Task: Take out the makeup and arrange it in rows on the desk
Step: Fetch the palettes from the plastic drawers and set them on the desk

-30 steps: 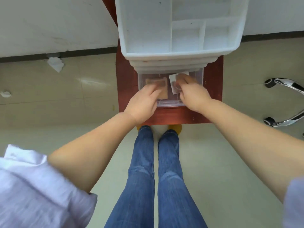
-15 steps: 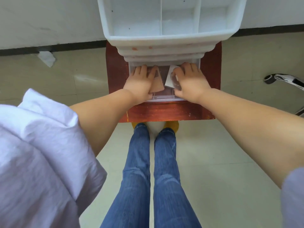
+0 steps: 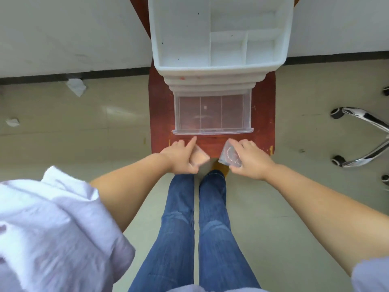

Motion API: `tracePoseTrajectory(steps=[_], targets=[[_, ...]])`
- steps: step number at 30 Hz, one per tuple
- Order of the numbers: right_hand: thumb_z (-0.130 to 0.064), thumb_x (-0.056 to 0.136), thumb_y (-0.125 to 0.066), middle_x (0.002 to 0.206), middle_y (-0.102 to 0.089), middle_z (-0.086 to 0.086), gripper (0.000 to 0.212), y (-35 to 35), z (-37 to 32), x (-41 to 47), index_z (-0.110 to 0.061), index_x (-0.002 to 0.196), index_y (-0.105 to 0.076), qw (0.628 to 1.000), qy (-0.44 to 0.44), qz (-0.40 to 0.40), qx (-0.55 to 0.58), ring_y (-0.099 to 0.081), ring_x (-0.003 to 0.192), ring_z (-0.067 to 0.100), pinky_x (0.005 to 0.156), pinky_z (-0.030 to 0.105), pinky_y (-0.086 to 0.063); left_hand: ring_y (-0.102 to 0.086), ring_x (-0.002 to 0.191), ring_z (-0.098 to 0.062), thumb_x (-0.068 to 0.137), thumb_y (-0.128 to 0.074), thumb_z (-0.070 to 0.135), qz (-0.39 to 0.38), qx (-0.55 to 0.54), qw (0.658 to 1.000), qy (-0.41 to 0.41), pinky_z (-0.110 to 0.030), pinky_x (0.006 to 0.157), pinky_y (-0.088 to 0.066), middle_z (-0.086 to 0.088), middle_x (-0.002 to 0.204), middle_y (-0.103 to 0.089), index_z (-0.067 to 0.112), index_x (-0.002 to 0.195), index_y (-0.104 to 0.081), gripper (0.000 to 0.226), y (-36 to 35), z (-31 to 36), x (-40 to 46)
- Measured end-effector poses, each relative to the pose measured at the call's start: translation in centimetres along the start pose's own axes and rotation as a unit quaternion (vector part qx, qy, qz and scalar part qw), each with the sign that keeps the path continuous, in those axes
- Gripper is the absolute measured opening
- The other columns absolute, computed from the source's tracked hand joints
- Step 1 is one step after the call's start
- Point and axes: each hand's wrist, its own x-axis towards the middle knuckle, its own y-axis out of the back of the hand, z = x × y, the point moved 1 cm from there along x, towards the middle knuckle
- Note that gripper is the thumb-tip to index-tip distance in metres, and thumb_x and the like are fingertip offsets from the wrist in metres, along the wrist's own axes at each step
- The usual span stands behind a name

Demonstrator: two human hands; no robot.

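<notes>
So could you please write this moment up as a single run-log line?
left hand: holds tan compact | right hand: holds clear packet | clear drawer: open, looks empty | desk: nothing placed yet

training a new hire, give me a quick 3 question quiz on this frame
1. True or false: the clear drawer is pulled open.
2. Which of the hands holds the tan compact? A) left B) right
3. Fill in: the right hand holds a clear ____.

Key:
1. True; nothing shows inside it.
2. A, the left hand.
3. Case, over the desk edge.
</notes>
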Motion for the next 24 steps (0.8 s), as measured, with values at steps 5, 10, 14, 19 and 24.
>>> tracePoseTrajectory(steps=[5,10,14,19,24], targets=[[-0.044,0.085,-0.057,0.139,-0.036,0.014,0.087,1.4,0.0,3.0,-0.018,0.151,-0.006,0.999,0.006,-0.015,-0.043,-0.032,0.131,0.032,0.099,0.04,-0.039,-0.034,0.127,-0.037,0.079,-0.06,0.052,0.031,0.013,0.999,0.028,-0.046,0.1,-0.038,-0.02,0.137,-0.035,0.014,0.149,-0.005,0.097,2.2,-0.6,2.3],[-0.046,0.085,-0.055,0.136,-0.039,0.015,0.088,0.7,-0.2,3.3,-0.014,0.151,-0.006,0.995,0.014,0.015,-0.1,-0.037,0.125,0.032,0.097,0.041,-0.038,-0.039,0.123,-0.036,0.076,-0.063,0.051,0.009,0.023,0.999,0.025,-0.045,0.098,-0.041,-0.019,0.134,-0.039,0.012,0.143,-0.022,0.088,3.4,-1.3,3.7],[-0.039,0.083,-0.058,0.134,-0.038,0.018,0.091,1.7,-0.3,3.7,-0.01,0.151,-0.005,0.994,-0.044,0.087,-0.047,-0.036,0.123,0.036,0.096,0.044,-0.038,-0.036,0.125,-0.038,0.077,-0.064,0.05,0.022,0.007,1.0,0.019,-0.044,0.099,-0.038,-0.022,0.135,-0.036,0.02,0.149,0.01,0.108,3.7,-1.0,3.6],[-0.038,0.08,-0.063,0.133,-0.039,0.021,0.085,5.8,0.4,5.9,-0.017,0.148,-0.016,0.989,-0.087,0.117,-0.014,-0.036,0.123,0.04,0.097,0.049,-0.04,-0.033,0.128,-0.039,0.076,-0.065,0.047,0.065,-0.019,0.997,0.033,-0.047,0.1,-0.038,-0.022,0.137,-0.034,0.024,0.148,0.014,0.11,6.1,-0.9,4.1],[-0.038,0.081,-0.063,0.133,-0.036,0.021,0.087,8.4,0.3,7.3,-0.021,0.149,-0.012,0.989,-0.106,0.104,-0.005,-0.034,0.123,0.039,0.096,0.044,-0.039,-0.026,0.133,-0.038,0.078,-0.061,0.044,0.083,-0.045,0.994,0.056,-0.043,0.103,-0.034,-0.021,0.144,-0.025,0.026,0.149,0.016,0.106,9.1,-1.6,4.6]])
